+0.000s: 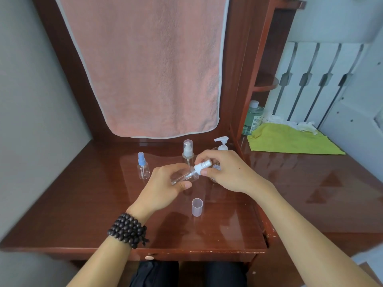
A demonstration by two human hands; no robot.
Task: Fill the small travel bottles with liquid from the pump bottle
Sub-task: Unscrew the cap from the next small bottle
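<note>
- Head view: left hand (pixel 163 188) grasps a clear bottle (pixel 184 176), tilted above the desk (pixel 83 204); right hand (pixel 226 171) pinches its white sprayer (pixel 202 165).
- Risks, judged: the smooth bottle could slip as the sprayer is twisted; the loose cap (pixel 197 207) below could get knocked and roll.
- Pump bottle (pixel 222 142) stands behind the right hand, mostly hidden.
- Count: three travel bottles, namely the held one, a blue-topped one (pixel 143 166) and a capped one (pixel 188 150); one pump bottle; one loose cap.
</note>
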